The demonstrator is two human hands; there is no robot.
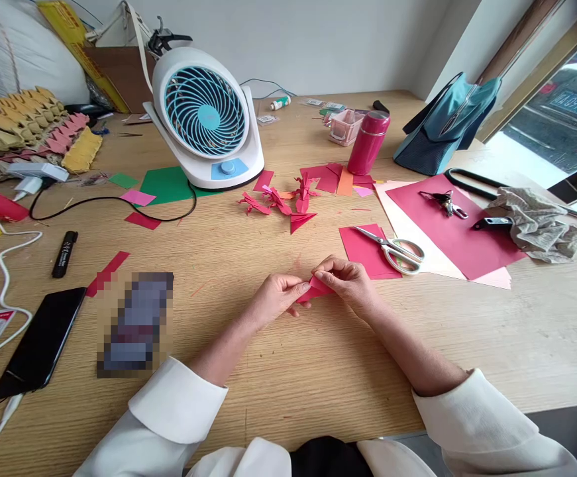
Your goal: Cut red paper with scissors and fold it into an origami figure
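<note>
A small piece of red paper (319, 287) is pinched between my two hands, partly covered by the fingers. My left hand (284, 296) grips its left edge with thumb and fingers. On the other side, my right hand (344, 279) presses its upper right part between thumb and forefinger. Beyond them lie several folded red paper cranes (281, 201) and a red folded triangle (301, 221). To the right of my right hand, white-handled scissors (401, 254) rest partly on a stack of red paper squares (365, 246).
A white and blue fan (207, 119) stands at the back left, on green paper (165, 185). Behind the cranes is a red flask (369, 142). Large red sheets (447, 225) with keys lie at right. Left are a black marker (64, 254), a black phone (44, 341) and cables.
</note>
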